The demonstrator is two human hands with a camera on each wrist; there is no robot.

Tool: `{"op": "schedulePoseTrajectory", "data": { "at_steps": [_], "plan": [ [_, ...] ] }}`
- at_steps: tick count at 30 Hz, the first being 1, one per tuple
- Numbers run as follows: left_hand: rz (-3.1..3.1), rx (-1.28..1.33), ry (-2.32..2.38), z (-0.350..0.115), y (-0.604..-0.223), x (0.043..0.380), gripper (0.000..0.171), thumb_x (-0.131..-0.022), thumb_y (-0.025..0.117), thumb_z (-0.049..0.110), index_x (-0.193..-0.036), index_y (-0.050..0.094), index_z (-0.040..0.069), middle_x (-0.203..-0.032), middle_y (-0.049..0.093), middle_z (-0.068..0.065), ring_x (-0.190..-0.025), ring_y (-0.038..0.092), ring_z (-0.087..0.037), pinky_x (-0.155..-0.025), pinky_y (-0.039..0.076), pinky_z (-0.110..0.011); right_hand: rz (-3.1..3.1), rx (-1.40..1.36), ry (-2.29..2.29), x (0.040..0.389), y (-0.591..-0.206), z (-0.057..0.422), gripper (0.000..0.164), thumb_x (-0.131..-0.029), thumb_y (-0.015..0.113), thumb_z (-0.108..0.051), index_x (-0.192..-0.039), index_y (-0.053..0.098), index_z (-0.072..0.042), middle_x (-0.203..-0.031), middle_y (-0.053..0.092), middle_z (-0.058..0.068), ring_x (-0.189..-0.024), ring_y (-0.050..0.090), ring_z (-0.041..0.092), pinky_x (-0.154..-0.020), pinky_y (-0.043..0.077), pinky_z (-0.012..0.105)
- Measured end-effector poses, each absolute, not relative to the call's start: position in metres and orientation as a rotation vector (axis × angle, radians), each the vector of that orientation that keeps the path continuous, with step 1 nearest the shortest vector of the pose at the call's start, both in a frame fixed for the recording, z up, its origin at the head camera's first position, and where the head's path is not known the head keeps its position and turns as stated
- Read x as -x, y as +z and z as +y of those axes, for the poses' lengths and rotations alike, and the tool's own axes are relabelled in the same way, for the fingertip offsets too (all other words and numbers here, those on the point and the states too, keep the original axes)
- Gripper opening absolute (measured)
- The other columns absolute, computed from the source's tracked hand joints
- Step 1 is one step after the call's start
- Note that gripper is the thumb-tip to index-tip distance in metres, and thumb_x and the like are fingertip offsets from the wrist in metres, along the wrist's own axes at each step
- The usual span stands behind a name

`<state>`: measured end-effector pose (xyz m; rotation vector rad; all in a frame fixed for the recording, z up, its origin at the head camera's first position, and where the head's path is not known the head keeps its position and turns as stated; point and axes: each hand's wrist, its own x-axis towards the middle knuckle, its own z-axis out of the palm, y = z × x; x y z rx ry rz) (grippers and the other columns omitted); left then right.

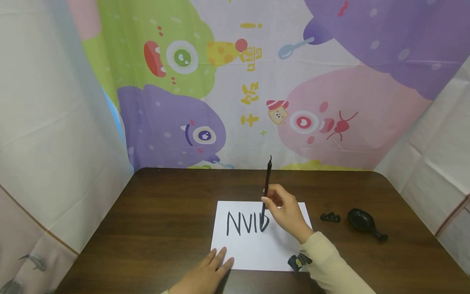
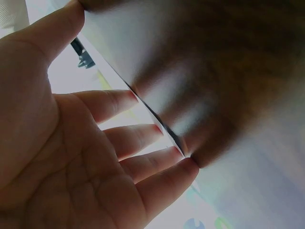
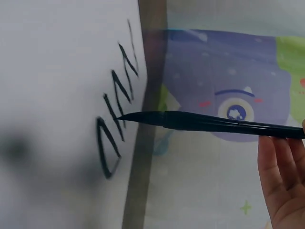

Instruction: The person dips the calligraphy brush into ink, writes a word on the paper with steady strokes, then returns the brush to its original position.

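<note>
A white sheet of paper (image 1: 260,255) lies on the table, bearing the dark letters "NVID" (image 1: 247,223). My right hand (image 1: 285,210) pinches the shaft of a black writing brush (image 1: 268,177), held nearly upright over the D. In the right wrist view the dark tip of the brush (image 3: 143,118) lies close to the strokes; whether it touches the paper I cannot tell. My left hand (image 1: 205,269) rests its spread fingers on the sheet's lower left corner. Seen from the left wrist, the fingers (image 2: 164,183) are fairly straight, with their tips at the paper's edge.
To the right of the paper stand a small black brush rest (image 1: 330,217) and a black long-handled ink dish (image 1: 361,220). The dark brown wooden table (image 1: 161,216) ends at a cartoon-printed curtain (image 1: 253,147). Pale cloth hangs on both sides.
</note>
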<state>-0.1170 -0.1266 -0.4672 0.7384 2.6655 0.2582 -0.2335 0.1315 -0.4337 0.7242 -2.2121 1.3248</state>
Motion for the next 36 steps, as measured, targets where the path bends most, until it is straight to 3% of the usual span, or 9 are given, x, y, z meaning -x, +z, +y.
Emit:
{"op": "schedulePoseTrajectory", "data": {
  "at_steps": [11, 15, 20, 29, 36],
  "plan": [
    [2.682, -0.785, 0.289, -0.130, -0.467, 0.114, 0.092, -0.076, 0.065, 0.070, -0.151, 0.039, 0.022, -0.161, 0.029, -0.014, -0.143, 0.031, -0.044, -0.104, 0.041, -0.064, -2.102, -0.658, 1.394, 0.231, -0.414, 0.143, 0.019, -0.084, 0.066, 0.013, -0.100, 0.057, 0.010, -0.080, 0.063, 0.018, -0.067, 0.065, 0.027, -0.061, 0.058, 0.024],
    [2.676, -0.784, 0.293, -0.130, -0.467, 0.114, 0.092, -0.077, 0.064, 0.071, -0.151, 0.039, 0.022, -0.161, 0.028, -0.014, -0.144, 0.031, -0.044, -0.103, 0.041, -0.064, -2.069, -0.649, 1.408, 0.225, -0.403, 0.145, 0.019, -0.083, 0.066, 0.015, -0.099, 0.056, 0.013, -0.079, 0.062, 0.020, -0.066, 0.064, 0.020, -0.059, 0.056, 0.021],
    [2.678, -0.792, 0.289, -0.130, -0.467, 0.114, 0.091, -0.078, 0.063, 0.071, -0.151, 0.039, 0.021, -0.161, 0.028, -0.015, -0.143, 0.031, -0.045, -0.102, 0.042, -0.064, -2.052, -0.627, 1.451, 0.226, -0.402, 0.150, 0.018, -0.084, 0.065, 0.015, -0.099, 0.055, 0.015, -0.081, 0.063, 0.022, -0.069, 0.065, 0.014, -0.061, 0.059, 0.029],
    [2.705, -0.818, 0.291, -0.131, -0.467, 0.113, 0.092, -0.078, 0.062, 0.071, -0.150, 0.040, 0.019, -0.160, 0.030, -0.015, -0.142, 0.033, -0.045, -0.101, 0.043, -0.064, -2.070, -0.627, 1.399, 0.227, -0.405, 0.155, 0.018, -0.084, 0.064, 0.016, -0.099, 0.054, 0.013, -0.084, 0.063, 0.023, -0.071, 0.065, 0.037, -0.064, 0.060, 0.034],
    [2.699, -0.806, 0.304, -0.130, -0.467, 0.112, 0.092, -0.077, 0.063, 0.072, -0.151, 0.039, 0.021, -0.161, 0.029, -0.014, -0.143, 0.032, -0.044, -0.101, 0.043, -0.064, -2.108, -0.582, 1.254, 0.232, -0.416, 0.158, 0.018, -0.082, 0.067, 0.016, -0.096, 0.057, 0.010, -0.080, 0.064, 0.019, -0.068, 0.063, 0.021, -0.062, 0.056, 0.021]
  ]
}}
